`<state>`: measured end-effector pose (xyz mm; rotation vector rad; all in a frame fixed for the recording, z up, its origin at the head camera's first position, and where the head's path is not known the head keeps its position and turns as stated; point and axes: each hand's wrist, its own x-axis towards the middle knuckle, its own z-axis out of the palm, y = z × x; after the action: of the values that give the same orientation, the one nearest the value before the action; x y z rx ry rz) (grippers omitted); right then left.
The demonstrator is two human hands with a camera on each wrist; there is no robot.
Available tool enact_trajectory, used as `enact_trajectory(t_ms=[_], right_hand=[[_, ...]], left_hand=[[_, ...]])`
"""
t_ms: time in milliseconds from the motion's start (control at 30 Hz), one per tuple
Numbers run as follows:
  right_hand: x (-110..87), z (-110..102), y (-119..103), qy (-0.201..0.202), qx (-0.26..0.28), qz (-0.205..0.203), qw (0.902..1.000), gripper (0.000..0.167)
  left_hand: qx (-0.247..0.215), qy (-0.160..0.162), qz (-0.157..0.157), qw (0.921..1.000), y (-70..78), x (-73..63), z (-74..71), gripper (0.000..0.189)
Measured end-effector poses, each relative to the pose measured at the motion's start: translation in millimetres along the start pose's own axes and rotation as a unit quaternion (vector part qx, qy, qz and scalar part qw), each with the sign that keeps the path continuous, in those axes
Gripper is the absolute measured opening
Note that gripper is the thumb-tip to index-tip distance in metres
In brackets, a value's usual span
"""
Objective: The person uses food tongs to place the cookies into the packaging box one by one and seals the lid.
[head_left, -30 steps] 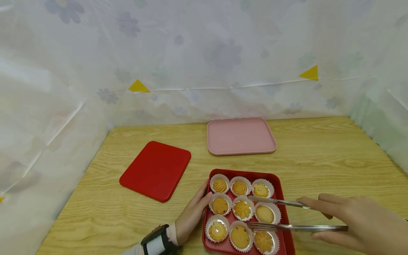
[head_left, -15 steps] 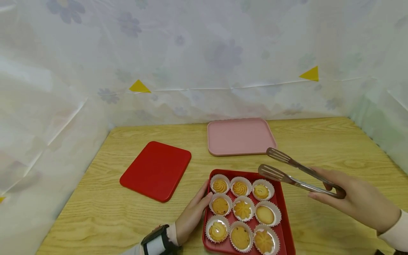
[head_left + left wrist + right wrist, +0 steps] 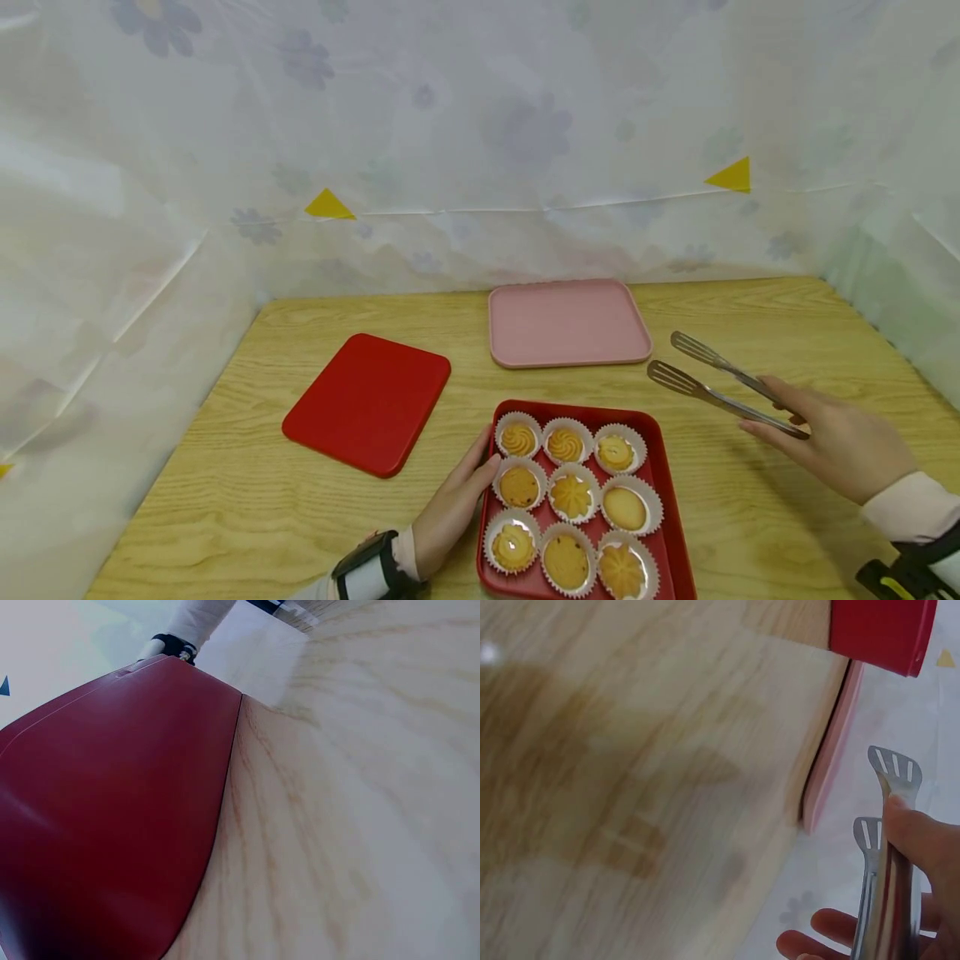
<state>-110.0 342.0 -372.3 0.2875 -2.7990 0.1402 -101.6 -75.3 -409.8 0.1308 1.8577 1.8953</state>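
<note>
My right hand grips metal tongs with slotted ends, to the right of the box and above the table. The tongs' arms are spread with nothing between them; the tongs also show in the right wrist view, with the thumb on one arm. My left hand rests against the left wall of a red box, fingers fairly straight and thumb at the rim. Inside the box sit several cookies in white paper cups, in rows. The left wrist view shows the box's outer wall; the left fingers are hidden there.
A red lid lies flat on the wooden table, left of the box. Behind the box is a pink tray with a bare surface. Flower-patterned sheeting with yellow triangles surrounds the table.
My right hand has drawn the tongs up from over the cookies and off to the right, beyond the box's corner. The left hand and box stay in place.
</note>
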Motion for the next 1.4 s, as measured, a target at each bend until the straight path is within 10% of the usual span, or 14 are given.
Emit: enact_trajectory(t_ms=[1400], right_hand=[[0.3, 23.8, 21.3, -0.163, 0.001, 0.079, 0.9834, 0.082]], left_hand=[[-0.001, -0.005, -0.001, 1.0, -0.3, -0.5, -0.1, 0.068]])
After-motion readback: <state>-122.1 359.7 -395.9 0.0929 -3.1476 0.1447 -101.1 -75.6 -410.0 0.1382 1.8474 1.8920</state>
